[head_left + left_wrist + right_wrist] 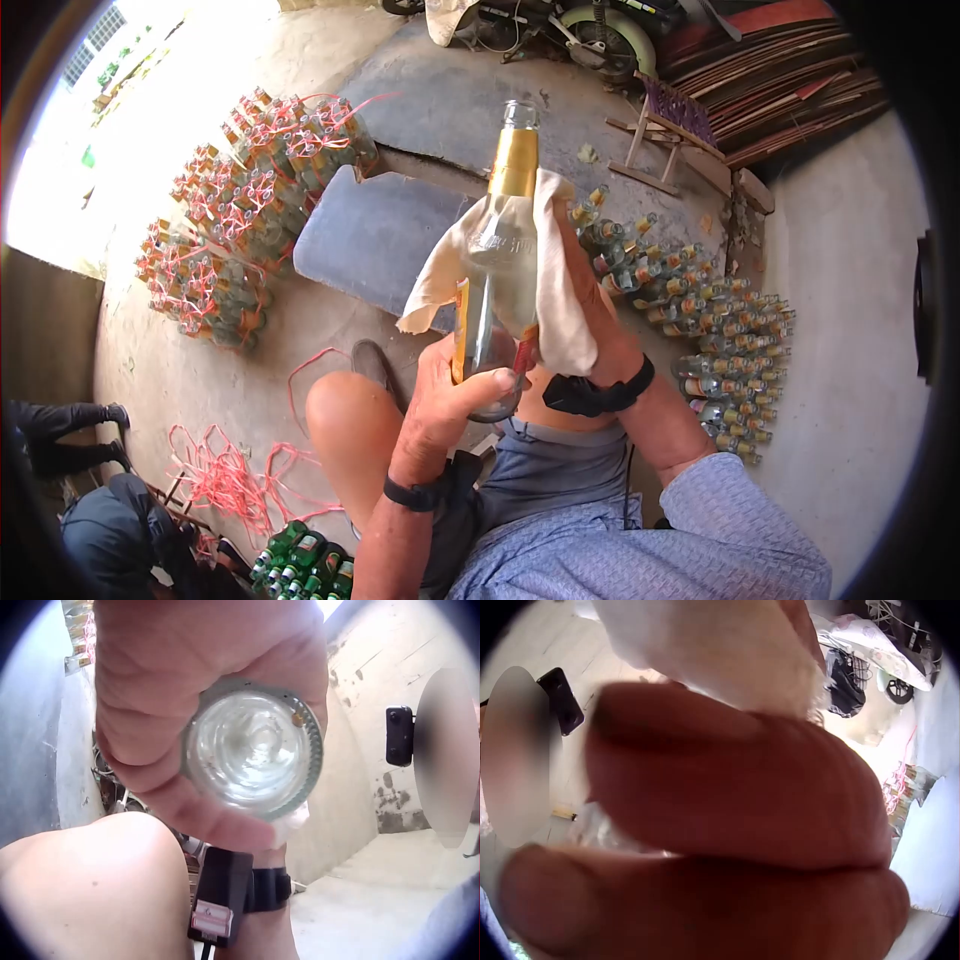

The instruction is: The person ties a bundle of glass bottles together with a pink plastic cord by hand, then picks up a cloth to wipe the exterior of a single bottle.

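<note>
A clear glass beer bottle [503,240] with gold foil round its neck is held up, mouth away from the body. My left hand [438,395] grips it low down, thumb across the label. Seen from the left wrist, curled fingers ring the bottle's round glass base [255,754]. A cream cloth [566,310] drapes over both sides of the bottle. Behind it my right hand [590,285] holds the cloth against the glass, mostly hidden in the head view. In the right wrist view, its bent fingers [735,787] fill the middle, with the cloth [705,652] above them.
Bundles of bottles tied with pink string [225,215] stand at left beside a grey board [375,240]. Loose bottles [720,340] spread at right. Pink string [220,480] and green bottles [305,560] lie lower left, near another person [120,530]. A wooden stool [665,135] stands behind.
</note>
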`<action>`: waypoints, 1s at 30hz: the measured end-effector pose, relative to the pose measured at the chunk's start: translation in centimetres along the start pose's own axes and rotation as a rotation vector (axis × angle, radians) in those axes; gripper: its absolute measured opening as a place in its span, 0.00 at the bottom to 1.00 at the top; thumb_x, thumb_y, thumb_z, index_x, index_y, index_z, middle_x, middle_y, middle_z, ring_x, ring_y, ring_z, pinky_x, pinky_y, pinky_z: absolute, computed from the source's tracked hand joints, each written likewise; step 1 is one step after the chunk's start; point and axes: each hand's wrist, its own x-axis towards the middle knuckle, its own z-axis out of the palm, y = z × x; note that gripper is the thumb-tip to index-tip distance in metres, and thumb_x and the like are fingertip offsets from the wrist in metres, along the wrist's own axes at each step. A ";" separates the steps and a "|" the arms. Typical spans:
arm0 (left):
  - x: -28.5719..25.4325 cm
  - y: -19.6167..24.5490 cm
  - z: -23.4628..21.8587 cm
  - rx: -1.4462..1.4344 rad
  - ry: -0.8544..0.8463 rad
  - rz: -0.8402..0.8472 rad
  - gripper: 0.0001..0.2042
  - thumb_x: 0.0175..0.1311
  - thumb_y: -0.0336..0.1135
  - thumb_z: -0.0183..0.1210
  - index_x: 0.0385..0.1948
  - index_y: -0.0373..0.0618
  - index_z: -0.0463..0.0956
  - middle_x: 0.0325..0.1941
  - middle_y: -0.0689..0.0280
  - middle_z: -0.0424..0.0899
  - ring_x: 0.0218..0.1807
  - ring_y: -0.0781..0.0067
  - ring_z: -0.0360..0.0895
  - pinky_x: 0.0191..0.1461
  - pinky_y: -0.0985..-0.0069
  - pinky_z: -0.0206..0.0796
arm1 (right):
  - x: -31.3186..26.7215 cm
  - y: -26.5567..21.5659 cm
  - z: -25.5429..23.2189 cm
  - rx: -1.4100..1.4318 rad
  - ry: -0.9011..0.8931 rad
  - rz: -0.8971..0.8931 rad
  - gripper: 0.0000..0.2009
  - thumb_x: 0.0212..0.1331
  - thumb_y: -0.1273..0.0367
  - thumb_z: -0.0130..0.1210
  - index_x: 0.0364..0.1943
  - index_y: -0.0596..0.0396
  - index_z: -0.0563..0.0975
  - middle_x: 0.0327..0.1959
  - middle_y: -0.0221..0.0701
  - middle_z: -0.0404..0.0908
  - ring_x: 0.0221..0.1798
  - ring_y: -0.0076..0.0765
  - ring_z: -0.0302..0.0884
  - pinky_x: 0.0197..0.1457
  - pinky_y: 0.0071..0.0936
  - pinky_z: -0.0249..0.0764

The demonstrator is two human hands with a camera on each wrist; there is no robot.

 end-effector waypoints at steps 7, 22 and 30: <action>1.7 -0.4 1.4 0.353 0.394 0.209 0.25 0.59 0.39 0.78 0.54 0.34 0.81 0.41 0.66 0.89 0.43 0.80 0.83 0.51 0.74 0.78 | -3.0 2.2 1.6 0.085 0.066 0.136 0.29 0.85 0.44 0.45 0.71 0.54 0.68 0.57 0.29 0.76 0.55 0.22 0.73 0.58 0.23 0.74; 0.1 1.2 0.6 0.077 0.084 0.067 0.32 0.65 0.40 0.77 0.65 0.32 0.72 0.53 0.57 0.87 0.52 0.72 0.85 0.55 0.71 0.78 | 1.3 1.4 -0.9 0.179 0.359 0.009 0.28 0.84 0.43 0.42 0.63 0.53 0.77 0.53 0.31 0.86 0.50 0.30 0.87 0.53 0.35 0.86; 2.2 -1.4 0.3 0.522 0.528 0.580 0.33 0.56 0.30 0.74 0.63 0.28 0.70 0.51 0.45 0.80 0.52 0.45 0.83 0.58 0.59 0.76 | -1.9 3.0 5.2 -0.056 0.333 0.044 0.26 0.87 0.49 0.45 0.69 0.59 0.71 0.56 0.32 0.81 0.55 0.28 0.80 0.59 0.29 0.78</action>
